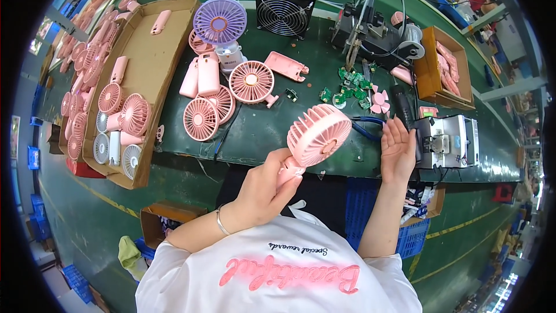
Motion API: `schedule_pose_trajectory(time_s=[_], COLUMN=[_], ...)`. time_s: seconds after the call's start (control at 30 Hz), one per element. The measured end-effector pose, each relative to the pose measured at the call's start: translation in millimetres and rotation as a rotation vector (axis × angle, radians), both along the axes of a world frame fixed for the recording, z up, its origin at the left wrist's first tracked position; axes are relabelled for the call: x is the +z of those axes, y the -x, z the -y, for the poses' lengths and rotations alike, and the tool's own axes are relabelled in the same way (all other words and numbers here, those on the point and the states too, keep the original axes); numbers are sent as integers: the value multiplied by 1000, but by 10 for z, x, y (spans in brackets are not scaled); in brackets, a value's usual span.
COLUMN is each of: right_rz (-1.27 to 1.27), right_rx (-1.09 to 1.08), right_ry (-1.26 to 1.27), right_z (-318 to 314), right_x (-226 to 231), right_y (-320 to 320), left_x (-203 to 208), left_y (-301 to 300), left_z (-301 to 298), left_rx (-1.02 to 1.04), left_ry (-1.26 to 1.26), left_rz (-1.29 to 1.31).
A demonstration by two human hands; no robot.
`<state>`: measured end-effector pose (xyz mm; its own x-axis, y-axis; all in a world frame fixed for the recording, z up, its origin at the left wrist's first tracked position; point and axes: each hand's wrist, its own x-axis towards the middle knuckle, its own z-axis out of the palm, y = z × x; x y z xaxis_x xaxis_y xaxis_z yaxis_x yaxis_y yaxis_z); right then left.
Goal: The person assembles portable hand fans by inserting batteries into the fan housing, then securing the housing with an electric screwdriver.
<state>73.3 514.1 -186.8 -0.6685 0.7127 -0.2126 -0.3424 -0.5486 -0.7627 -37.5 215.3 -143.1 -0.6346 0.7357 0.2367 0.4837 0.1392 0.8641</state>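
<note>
the white shirt (202,269) bears small black lettering (298,249) and a larger pink word (289,277), both upside down.

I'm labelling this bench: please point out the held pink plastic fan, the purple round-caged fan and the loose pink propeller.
Held pink plastic fan (317,134), head view: its slatted cage.
Purple round-caged fan (219,24), head view: its central hub.
Loose pink propeller (380,100), head view: its hub.

Pink round plastic handheld fan (318,134), in left hand (260,188), above green bench's (255,133) near edge; right hand (398,149) empty, beside blue-handled tool (365,131).
</note>
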Motion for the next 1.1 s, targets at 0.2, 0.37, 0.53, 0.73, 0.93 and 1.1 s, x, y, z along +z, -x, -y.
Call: schedule_pose_trajectory(time_s=[0.2, 0.37, 0.53, 0.73, 0.93, 1.1], right_rz=[154, 169, 158, 94, 107, 189], right_rx=[-33, -34, -19, 75, 378, 411], right_ry=[-422, -647, -931, -1380, -1593, -1586], right_z=[333, 549, 786, 826, 933, 984], right_x=[150, 267, 398, 440, 572, 631], right_y=[-57, -129, -94, 30, 85, 142], left_x=[42, 61, 9, 105, 56, 62], left_y=[10, 20, 17, 12, -17, 94], left_z=[-16, -29, 37, 27, 9, 85], left_rx=[-238, -217, -252, -225, -224, -342], left_ry=[-227, -221, -136, 18, 15, -30], left_rz=[869, 923, 848, 770, 622, 732])
